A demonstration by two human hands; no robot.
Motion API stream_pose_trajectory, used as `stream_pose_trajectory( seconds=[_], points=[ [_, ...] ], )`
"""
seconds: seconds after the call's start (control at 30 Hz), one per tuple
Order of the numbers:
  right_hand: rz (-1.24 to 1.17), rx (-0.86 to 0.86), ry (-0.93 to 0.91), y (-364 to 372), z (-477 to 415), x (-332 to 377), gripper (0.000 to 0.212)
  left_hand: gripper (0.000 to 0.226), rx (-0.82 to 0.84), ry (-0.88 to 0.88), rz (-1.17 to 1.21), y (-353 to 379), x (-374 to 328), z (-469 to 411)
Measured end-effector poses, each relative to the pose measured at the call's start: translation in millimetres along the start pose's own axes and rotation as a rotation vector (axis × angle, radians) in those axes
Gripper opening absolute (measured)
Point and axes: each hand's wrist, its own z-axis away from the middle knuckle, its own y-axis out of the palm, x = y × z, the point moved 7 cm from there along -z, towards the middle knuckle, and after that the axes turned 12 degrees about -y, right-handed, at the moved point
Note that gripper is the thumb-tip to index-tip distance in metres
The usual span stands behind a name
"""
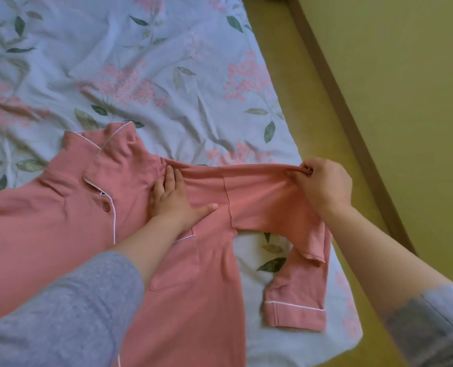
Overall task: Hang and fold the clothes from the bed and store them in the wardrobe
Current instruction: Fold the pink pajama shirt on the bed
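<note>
From the head view, I have the pink pyjama shirt (87, 221) spread face up on the bed (140, 62), lying across the near part of the bed and reaching out to its right edge, beyond which the floor (405, 102) shows.

My left hand (172, 200) lies flat on the shirt just below the shoulder seam, fingers straight and thumb splayed. It grips nothing and simply pins the cloth. My right hand (323, 186) pinches the top fold of the right-side sleeve (273, 205), fingers curled round the fabric and lifting it taut, close to the bed's right edge.

I judge this to be the folding step, at the point of bringing the sleeve in across the body. The next move would call for carrying the pinched sleeve leftward over the pinning hand's line, keeping the fold straight, then sliding the left hand out without dragging the cloth.

The shirt's long axis runs from the collar (108, 147), which points toward the far side of the bed, down toward me, its hem out of frame. The sleeve runs off to the right, then bends, its cuff (294, 313) pointing back toward the near edge.
</note>
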Motion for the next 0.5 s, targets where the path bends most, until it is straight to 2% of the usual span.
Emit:
stream_pose_trajectory(
  seconds=[0.1,0.23,0.3,0.43,0.5],
  points=[
    [-0.117,0.027,0.018,20.2,-21.1,-7.9,0.020,0.128,-0.032,-0.103,0.049,0.4,-7.9,1.7],
    [-0.528,0.213,0.187,56.9,-12.6,-30.3,0.024,0.110,-0.044,-0.138,0.063,-2.8,-26.5,8.9],
    [-0.574,0.289,0.215,64.3,9.8,-43.8,0.033,0.100,-0.094,-0.054,0.069,-8.7,-42.3,18.9],
    [-0.667,0.388,0.313,67.1,46.5,-74.1,0.037,0.093,-0.219,0.265,-0.051,-19.9,-85.0,32.8],
    [-0.778,0.506,0.331,70.3,58.9,-77.0,0.035,0.094,-0.209,0.273,-0.079,-22.8,-94.8,28.4]
  ],
)
